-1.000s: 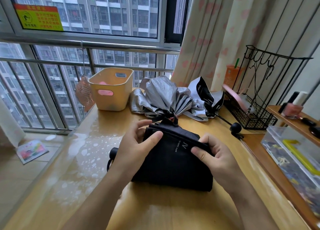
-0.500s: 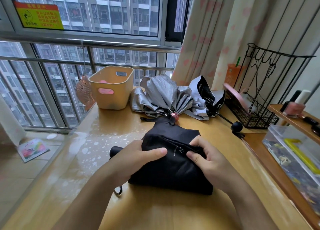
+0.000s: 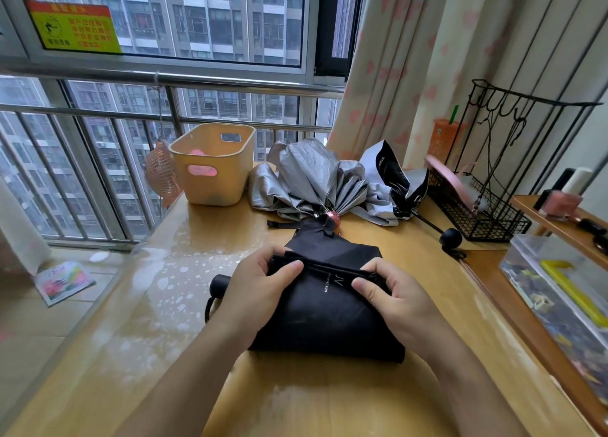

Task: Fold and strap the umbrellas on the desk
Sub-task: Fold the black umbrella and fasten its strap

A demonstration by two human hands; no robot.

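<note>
1. Black umbrella lay flat near the middle of the desk, its canopy collapsed into a broad pad. We noted its handle sticking out at the left, beside the left wrist.
2. Left hand pinched a raised fold of the canopy, with the thumb on the near side and the fingers curled over the far side.
3. Right hand gripped the same fold further right, thumb forward and fingers curled behind the cloth.
4. We recorded both hands closed tightly on the fabric, with the umbrella resting on the desk.
5. A black strap lay loose just beyond the far tip. We could not tell which umbrella it belonged to.
6. Silver umbrella sat rumpled behind, its pink tip just beside the black one's far end.
7. Grey-and-black umbrella lay to its right, also loose.
8. We logged a basket left of the silver umbrella and a wire rack at the right.
</note>
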